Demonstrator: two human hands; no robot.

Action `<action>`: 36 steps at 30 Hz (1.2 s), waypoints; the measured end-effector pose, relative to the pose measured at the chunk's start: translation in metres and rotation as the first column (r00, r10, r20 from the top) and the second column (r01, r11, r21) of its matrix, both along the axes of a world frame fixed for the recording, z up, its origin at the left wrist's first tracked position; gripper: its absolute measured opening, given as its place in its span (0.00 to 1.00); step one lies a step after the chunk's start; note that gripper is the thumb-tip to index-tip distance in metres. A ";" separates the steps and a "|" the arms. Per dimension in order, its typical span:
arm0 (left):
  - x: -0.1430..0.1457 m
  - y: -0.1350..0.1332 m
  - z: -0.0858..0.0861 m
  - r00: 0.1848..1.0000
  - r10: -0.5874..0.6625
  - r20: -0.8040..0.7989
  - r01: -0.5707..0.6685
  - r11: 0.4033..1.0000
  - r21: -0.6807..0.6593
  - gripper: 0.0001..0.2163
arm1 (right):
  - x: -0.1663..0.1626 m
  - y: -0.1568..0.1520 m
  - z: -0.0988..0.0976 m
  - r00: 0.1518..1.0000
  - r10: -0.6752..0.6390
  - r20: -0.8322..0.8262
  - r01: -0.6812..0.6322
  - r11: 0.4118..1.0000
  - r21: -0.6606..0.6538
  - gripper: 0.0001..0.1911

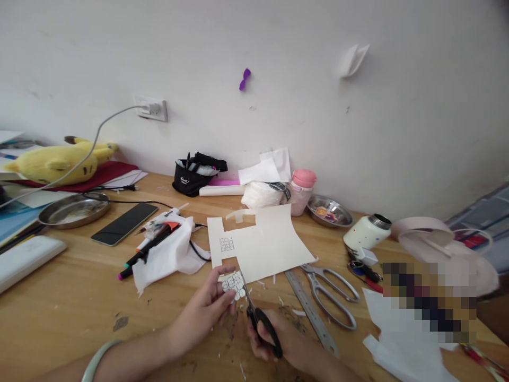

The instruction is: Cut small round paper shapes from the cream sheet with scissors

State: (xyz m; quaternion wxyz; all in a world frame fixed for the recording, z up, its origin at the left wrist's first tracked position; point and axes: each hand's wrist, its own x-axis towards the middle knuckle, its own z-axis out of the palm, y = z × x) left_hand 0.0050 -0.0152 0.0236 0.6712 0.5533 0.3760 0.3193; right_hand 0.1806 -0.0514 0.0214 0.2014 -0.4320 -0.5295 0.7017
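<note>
My left hand (209,307) pinches a small paper cutout (234,284) printed with a dark pattern, held just above the wooden table (71,302). My right hand (278,342) grips small black-handled scissors (256,313), whose blades point up into the edge of the cutout. Behind them lies a cream card sheet (264,241) with notches cut from it and a small printed grid. Paper scraps are scattered on the table around both hands.
Large metal scissors (332,294) and a steel ruler (310,310) lie right of my hands. Markers on white cloth (167,254), a phone (124,223), metal dishes (73,209), a pink bottle (302,192), a cream bottle lying on its side (366,231) and white paper (405,339) surround the work area.
</note>
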 end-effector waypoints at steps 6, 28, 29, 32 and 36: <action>0.000 0.001 0.000 1.000 0.005 -0.016 -0.005 1.000 -0.015 0.23 | 0.000 0.000 -0.003 0.998 -0.001 -0.057 0.001 1.000 0.003 0.33; -0.003 0.004 0.006 1.000 0.006 -0.022 -0.006 1.000 -0.019 0.22 | 0.000 0.000 -0.005 0.990 -0.025 -0.138 0.027 0.999 0.017 0.32; -0.003 0.004 0.006 1.000 0.011 -0.021 -0.012 1.000 -0.024 0.23 | 0.000 0.000 -0.005 0.990 -0.028 -0.137 0.030 0.999 0.012 0.32; -0.003 0.004 0.007 0.999 0.029 -0.017 -0.030 0.998 -0.050 0.24 | 0.000 0.000 -0.001 0.992 -0.054 -0.114 0.054 0.999 -0.003 0.32; -0.003 0.004 0.007 0.999 0.042 -0.012 -0.043 0.998 -0.052 0.24 | -0.002 0.000 0.005 0.995 -0.069 -0.073 0.068 0.998 -0.010 0.33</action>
